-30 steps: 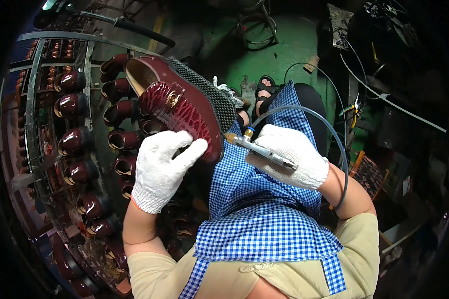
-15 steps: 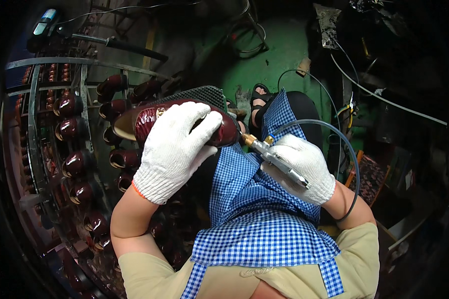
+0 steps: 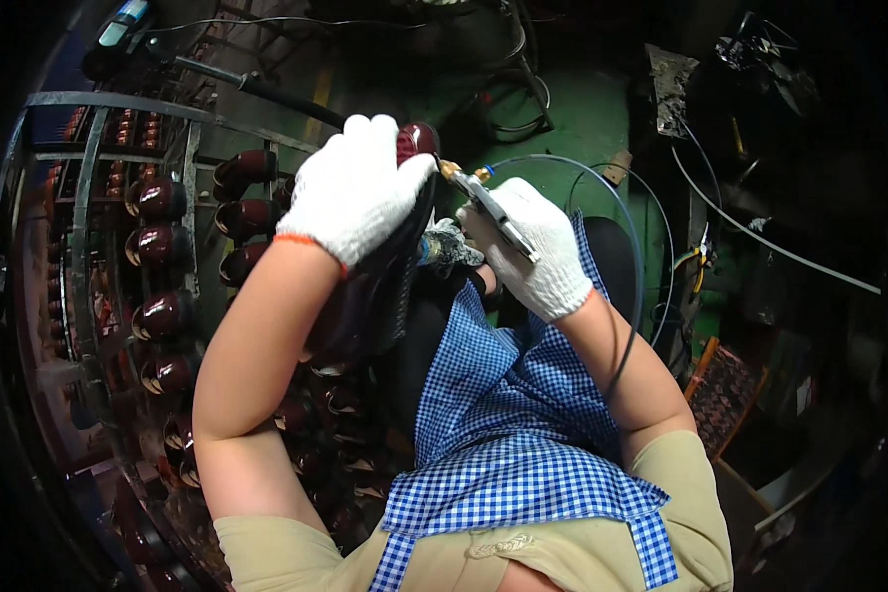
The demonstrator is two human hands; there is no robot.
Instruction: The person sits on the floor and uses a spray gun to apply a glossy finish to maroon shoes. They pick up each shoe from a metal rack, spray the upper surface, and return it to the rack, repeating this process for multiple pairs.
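My left hand (image 3: 355, 192), in a white knit glove, is closed around a glossy dark red shoe (image 3: 416, 140). Its rounded toe shows beyond my fingers and points away from me. Below the hand, a dark part with a black textured edge (image 3: 402, 276), apparently the sole, runs back toward me; much of the shoe is in shadow or hidden. My right hand (image 3: 528, 242), gloved alike, is wrapped around a small metal spray gun (image 3: 493, 205) with a brass nozzle. The nozzle tip is close by the toe; I cannot tell if they touch. A clear hose (image 3: 627, 212) loops from the gun past my right forearm.
On the left, a metal rack (image 3: 94, 173) carries several rows of similar dark red shoes (image 3: 158, 247). A blue and whitish object (image 3: 446, 245) sits below the gun. A pale hose (image 3: 770, 242) crosses the right side. A dark bar (image 3: 257, 87) extends above the rack.
Both hands have moved away from my body with the shoe and spray gun. The shoe has swung from lying crosswise to pointing its toe away. The nozzle stays near the toe.
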